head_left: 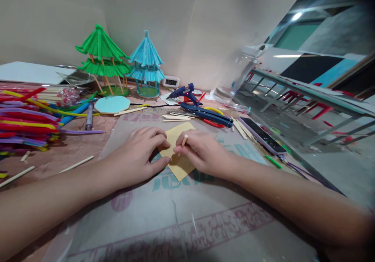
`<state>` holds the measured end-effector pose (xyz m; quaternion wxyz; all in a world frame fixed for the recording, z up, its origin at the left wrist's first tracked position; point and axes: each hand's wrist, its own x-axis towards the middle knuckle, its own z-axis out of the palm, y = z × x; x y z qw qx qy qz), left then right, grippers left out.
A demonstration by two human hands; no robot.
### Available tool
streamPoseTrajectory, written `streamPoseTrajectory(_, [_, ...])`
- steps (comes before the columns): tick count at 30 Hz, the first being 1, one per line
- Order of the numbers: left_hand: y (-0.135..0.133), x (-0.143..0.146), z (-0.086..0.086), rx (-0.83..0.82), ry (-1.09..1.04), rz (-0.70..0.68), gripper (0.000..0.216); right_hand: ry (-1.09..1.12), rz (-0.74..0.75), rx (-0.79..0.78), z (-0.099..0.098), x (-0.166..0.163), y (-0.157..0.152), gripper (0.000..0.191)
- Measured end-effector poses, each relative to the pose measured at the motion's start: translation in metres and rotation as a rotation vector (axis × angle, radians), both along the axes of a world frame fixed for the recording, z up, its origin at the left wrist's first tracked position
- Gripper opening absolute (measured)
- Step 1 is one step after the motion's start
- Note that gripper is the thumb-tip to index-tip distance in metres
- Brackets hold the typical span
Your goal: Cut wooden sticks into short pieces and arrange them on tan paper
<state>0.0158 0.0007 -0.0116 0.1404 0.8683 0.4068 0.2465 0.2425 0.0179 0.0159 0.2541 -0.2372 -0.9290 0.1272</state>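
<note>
A square of yellow paper [179,170] lies turned cornerwise on the printed plastic sheet [146,223], between my two hands. My left hand [146,148] rests at its left edge, fingers curved and apart, with nothing seen in them. Over the right part of the paper, my right hand [200,150] pinches a short wooden stick [184,140], held fairly upright with its upper end showing above the fingers. Just beyond the paper is a small pile of pale wooden sticks [177,117].
Pliers [206,114] and a blue glue gun [186,92] lie behind. At the back stand a green pagoda model [101,58] and a blue one [146,66]. Pipe cleaners [27,121] are heaped left; a phone [262,135] and clear jug [237,72] are right.
</note>
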Motion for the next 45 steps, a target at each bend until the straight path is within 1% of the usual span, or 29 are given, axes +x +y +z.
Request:
streamPoseTrajectory(1, [0.000,0.000,0.000,0.004,-0.002,0.005,0.026,0.003,-0.031,0.020,0.000,0.000,0.000,0.026])
streamPoseTrajectory(2, [0.000,0.000,0.000,0.004,-0.005,0.004,0.026,0.002,-0.028,0.029,0.000,0.000,0.000,0.025])
streamPoseTrajectory(5, [0.001,0.000,0.000,-0.005,-0.008,-0.005,0.026,-0.021,0.070,-0.008,0.000,0.000,-0.001,0.025])
streamPoseTrajectory(9, [0.001,0.000,-0.001,0.007,-0.004,0.010,0.026,0.032,-0.029,0.023,-0.001,0.000,-0.001,0.023])
streamPoseTrajectory(12, [0.000,0.000,-0.001,0.007,-0.010,-0.005,0.024,0.014,0.085,-0.002,-0.001,-0.001,-0.002,0.020])
streamPoseTrajectory(13, [0.000,0.000,-0.001,0.010,-0.009,-0.003,0.023,0.007,0.079,0.001,0.000,-0.001,-0.002,0.021])
streamPoseTrajectory(16, [0.000,0.000,-0.002,0.011,-0.002,0.011,0.024,0.010,-0.023,0.047,0.001,-0.002,-0.003,0.023])
streamPoseTrajectory(17, [0.000,0.000,-0.002,0.011,-0.007,0.011,0.024,0.020,-0.020,0.054,0.001,-0.002,-0.004,0.023])
streamPoseTrajectory(20, [0.001,-0.001,-0.003,0.008,-0.021,0.001,0.022,-0.012,0.117,0.039,0.001,-0.001,-0.007,0.023])
streamPoseTrajectory(21, [0.001,-0.001,-0.003,0.009,-0.021,0.002,0.022,-0.005,0.108,0.044,0.000,0.000,-0.006,0.022])
streamPoseTrajectory(23, [0.001,0.000,-0.004,0.013,-0.019,0.010,0.023,0.046,0.031,0.021,-0.001,0.000,-0.003,0.021])
streamPoseTrajectory(24, [0.001,0.000,-0.004,0.013,-0.020,0.015,0.025,0.095,-0.018,-0.047,-0.002,0.000,-0.001,0.021])
streamPoseTrajectory(25, [0.001,0.000,-0.004,0.014,-0.028,0.019,0.026,0.166,-0.060,-0.161,-0.002,0.000,0.001,0.021])
streamPoseTrajectory(26, [0.001,0.000,-0.004,0.015,-0.037,0.021,0.027,0.255,-0.088,-0.318,-0.003,0.000,0.003,0.022])
streamPoseTrajectory(28, [0.000,0.000,-0.002,0.022,-0.055,0.013,0.026,0.457,-0.086,-0.671,-0.003,-0.001,0.007,0.026])
streamPoseTrajectory(29, [-0.001,0.000,-0.001,0.034,-0.059,-0.001,0.024,0.551,-0.068,-0.821,-0.002,-0.002,0.008,0.030])
streamPoseTrajectory(30, [-0.002,0.000,0.001,0.055,-0.062,-0.022,0.022,0.629,-0.047,-0.934,-0.002,-0.002,0.009,0.034])
streamPoseTrajectory(31, [-0.003,0.000,0.003,0.090,-0.068,-0.044,0.020,0.685,-0.029,-1.011,-0.002,-0.002,0.011,0.037])
streamPoseTrajectory(33, [-0.005,0.000,0.007,0.185,-0.092,-0.073,0.017,0.738,-0.018,-1.091,-0.002,-0.002,0.013,0.038])
streamPoseTrajectory(35, [-0.007,0.000,0.011,0.284,-0.127,-0.069,0.018,0.751,-0.011,-1.125,-0.004,-0.003,0.014,0.037])
streamPoseTrajectory(37, [-0.008,0.000,0.013,0.340,-0.155,-0.060,0.017,0.758,0.009,-1.151,-0.005,-0.003,0.014,0.036])
streamPoseTrajectory(41, [-0.010,-0.001,0.016,0.367,-0.187,-0.080,0.014,0.748,0.059,-1.206,-0.008,-0.004,0.014,0.034])
streamPoseTrajectory(45, [-0.011,-0.001,0.016,0.362,-0.199,-0.087,0.014,0.751,0.060,-1.229,-0.008,-0.005,0.014,0.038])
